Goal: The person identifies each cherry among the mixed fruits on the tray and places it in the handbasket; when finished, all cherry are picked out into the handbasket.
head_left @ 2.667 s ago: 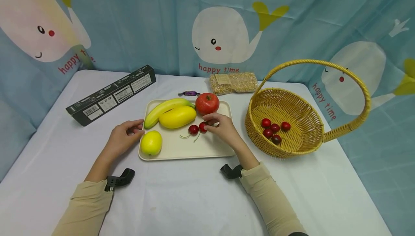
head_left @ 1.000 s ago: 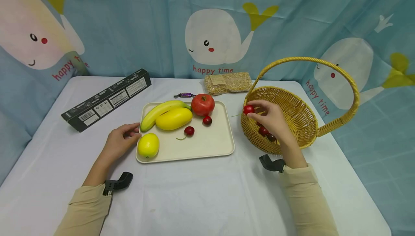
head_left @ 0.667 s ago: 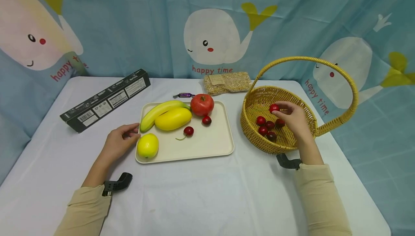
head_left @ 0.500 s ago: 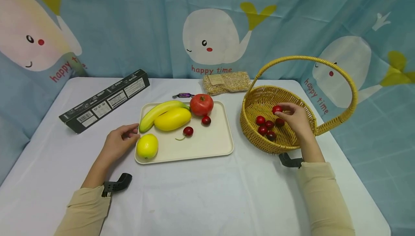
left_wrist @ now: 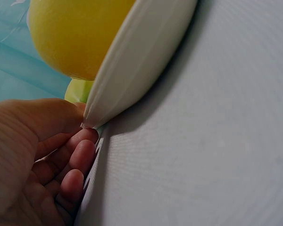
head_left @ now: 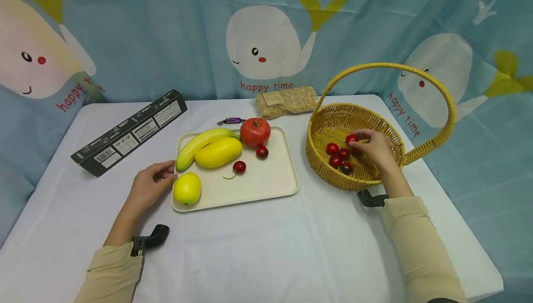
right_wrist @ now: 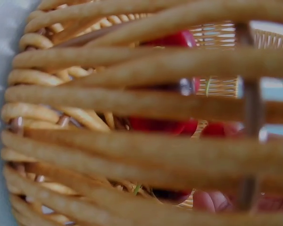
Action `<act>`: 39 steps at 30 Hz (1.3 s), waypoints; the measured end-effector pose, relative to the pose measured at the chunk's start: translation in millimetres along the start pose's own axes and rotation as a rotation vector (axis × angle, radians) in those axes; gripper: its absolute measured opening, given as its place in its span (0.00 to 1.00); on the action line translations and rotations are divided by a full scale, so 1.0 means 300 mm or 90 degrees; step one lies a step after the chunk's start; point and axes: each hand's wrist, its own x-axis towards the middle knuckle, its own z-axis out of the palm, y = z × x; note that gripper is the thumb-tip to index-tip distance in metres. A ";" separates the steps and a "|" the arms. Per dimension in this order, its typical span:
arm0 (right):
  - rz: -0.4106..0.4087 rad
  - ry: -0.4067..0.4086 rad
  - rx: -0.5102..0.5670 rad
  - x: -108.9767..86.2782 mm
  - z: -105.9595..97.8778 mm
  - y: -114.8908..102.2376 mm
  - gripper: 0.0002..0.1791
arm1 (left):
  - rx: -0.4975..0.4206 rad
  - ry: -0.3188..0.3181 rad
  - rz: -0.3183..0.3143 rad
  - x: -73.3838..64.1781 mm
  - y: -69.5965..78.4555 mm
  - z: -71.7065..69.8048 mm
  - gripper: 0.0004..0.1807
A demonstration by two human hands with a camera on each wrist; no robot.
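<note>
My right hand (head_left: pixel 374 149) reaches into the yellow wicker basket (head_left: pixel 381 129) and pinches a cherry (head_left: pixel 351 139) between thumb and fingertips, low over several other cherries (head_left: pixel 335 161). In the right wrist view the basket's weave (right_wrist: pixel 132 155) fills the foreground; red cherries and part of the hand show behind it. At the left, my left hand (head_left: pixel 151 186) holds the cream tray (head_left: pixel 258 185) by its left edge; thumb and fingers pinch the rim (left_wrist: pixel 125 75) in the left wrist view. Two cherries lie on the tray, one with a stem (head_left: pixel 239 167), the other (head_left: pixel 262 152) by a round red fruit.
The tray also bears a banana (head_left: pixel 195 148), a yellow oval fruit (head_left: pixel 218 152), a lemon (head_left: pixel 187 188) and the red fruit (head_left: pixel 255 132). Behind it are a purple-wrapped candy (head_left: pixel 231 120) and a bag of grains (head_left: pixel 287 101). A long black box (head_left: pixel 129 132) lies back left. The basket's handle (head_left: pixel 385 65) arches high.
My right hand has carried a cherry from the tray rightward over the rim and down into the basket. One remaining cherry now sits closer to the red fruit. My left hand stays at the tray.
</note>
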 end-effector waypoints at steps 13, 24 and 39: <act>-0.018 -0.020 -0.015 0.011 0.008 -0.005 0.20 | -0.002 0.005 -0.005 -0.004 -0.019 0.005 0.24; -0.082 0.035 -0.019 -0.023 0.022 -0.030 0.20 | -0.010 0.003 0.004 -0.001 -0.013 0.001 0.25; -0.360 0.095 0.146 -0.117 0.304 -0.313 0.13 | -0.009 0.006 0.012 0.002 -0.004 0.003 0.24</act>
